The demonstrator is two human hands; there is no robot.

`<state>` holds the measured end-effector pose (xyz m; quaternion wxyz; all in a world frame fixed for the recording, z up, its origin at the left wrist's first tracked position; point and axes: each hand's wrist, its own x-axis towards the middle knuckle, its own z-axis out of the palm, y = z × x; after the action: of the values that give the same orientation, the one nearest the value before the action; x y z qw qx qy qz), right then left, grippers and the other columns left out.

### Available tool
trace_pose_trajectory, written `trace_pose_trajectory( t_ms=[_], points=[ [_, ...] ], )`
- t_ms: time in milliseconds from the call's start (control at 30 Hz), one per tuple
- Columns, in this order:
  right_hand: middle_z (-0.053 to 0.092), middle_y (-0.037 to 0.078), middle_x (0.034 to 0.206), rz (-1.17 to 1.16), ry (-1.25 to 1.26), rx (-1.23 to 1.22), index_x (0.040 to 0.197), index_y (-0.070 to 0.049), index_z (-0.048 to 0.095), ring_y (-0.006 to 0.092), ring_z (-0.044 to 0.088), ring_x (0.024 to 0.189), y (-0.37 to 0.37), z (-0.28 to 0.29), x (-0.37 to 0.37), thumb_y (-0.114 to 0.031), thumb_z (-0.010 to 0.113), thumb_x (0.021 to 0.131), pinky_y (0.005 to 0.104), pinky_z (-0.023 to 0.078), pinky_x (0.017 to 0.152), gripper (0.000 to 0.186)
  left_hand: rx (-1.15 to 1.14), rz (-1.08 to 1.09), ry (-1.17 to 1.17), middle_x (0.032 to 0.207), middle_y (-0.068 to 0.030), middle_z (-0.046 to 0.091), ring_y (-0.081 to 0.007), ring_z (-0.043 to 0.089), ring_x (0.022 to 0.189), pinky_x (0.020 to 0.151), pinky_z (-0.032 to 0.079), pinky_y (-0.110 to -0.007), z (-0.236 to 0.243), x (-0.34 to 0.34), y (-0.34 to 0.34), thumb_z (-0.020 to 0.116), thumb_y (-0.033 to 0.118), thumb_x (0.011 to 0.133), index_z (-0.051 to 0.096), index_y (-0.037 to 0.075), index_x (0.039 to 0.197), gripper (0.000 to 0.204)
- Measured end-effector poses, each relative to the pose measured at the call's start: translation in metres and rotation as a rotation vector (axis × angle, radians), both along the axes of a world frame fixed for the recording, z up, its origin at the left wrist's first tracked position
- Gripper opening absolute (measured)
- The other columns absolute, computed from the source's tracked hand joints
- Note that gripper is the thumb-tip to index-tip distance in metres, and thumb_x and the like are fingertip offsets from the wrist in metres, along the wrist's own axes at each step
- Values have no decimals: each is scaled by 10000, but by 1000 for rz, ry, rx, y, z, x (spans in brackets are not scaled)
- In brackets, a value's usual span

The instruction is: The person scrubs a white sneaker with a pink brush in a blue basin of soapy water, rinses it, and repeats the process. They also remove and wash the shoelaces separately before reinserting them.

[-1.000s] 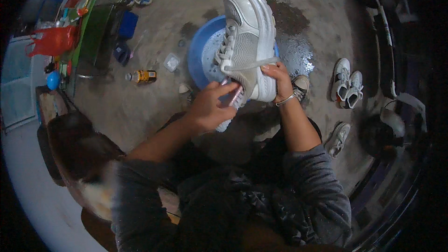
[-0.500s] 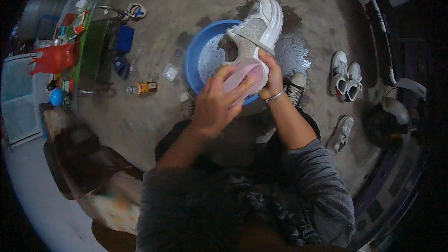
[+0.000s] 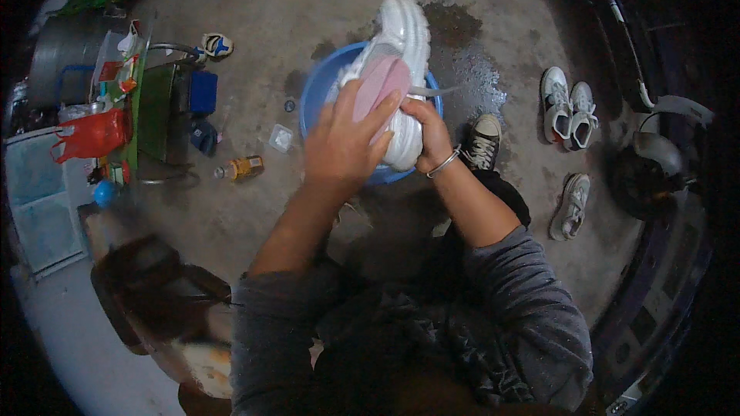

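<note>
Wet-patched grey floor (image 3: pixel 493 23) under a blue basin (image 3: pixel 314 96), a tipped bottle (image 3: pixel 242 168), paired sneakers (image 3: pixel 555 104), a lone sneaker (image 3: pixel 571 206)

Both bare forearms reach forward and slant inward, so the hands meet close together ahead of the chest. The left hand (image 3: pixel 339 142) shows its back upward, its fingers (image 3: pixel 383 113) bent in a grip, and the left forearm (image 3: pixel 293 223) runs straight into it. The right hand (image 3: pixel 432 135) is also gripping, thumb (image 3: pixel 417 110) uppermost and other fingertips hidden, its right forearm (image 3: pixel 482 204) angling leftward from the elbow.
</note>
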<state>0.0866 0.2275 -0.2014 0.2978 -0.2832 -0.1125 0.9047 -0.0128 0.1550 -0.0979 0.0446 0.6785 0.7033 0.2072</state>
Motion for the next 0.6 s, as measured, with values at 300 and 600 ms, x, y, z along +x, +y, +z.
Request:
trace_pose_trajectory(
  t_ms=[300, 600],
  points=[
    [516, 123, 977, -8, -50, -62, 1082, -27, 408, 255, 522, 876, 7, -13, 13, -157, 462, 693, 370, 418, 777, 413, -253, 12, 5, 1189, -138, 343, -309, 472, 963, 747, 437, -364, -15, -11, -90, 652, 31, 558, 415, 174, 1144, 648],
    [506, 101, 1009, 47, 72, 8, 1079, -6, 406, 221, 514, 892, 3, 8, 21, -157, 493, 713, 341, 401, 792, 406, 27, 298, -1456, 1226, -173, 280, -306, 383, 1063, 749, 446, -387, 39, -20, -44, 600, 221, 589, 177, 33, 1256, 811]
  ],
)
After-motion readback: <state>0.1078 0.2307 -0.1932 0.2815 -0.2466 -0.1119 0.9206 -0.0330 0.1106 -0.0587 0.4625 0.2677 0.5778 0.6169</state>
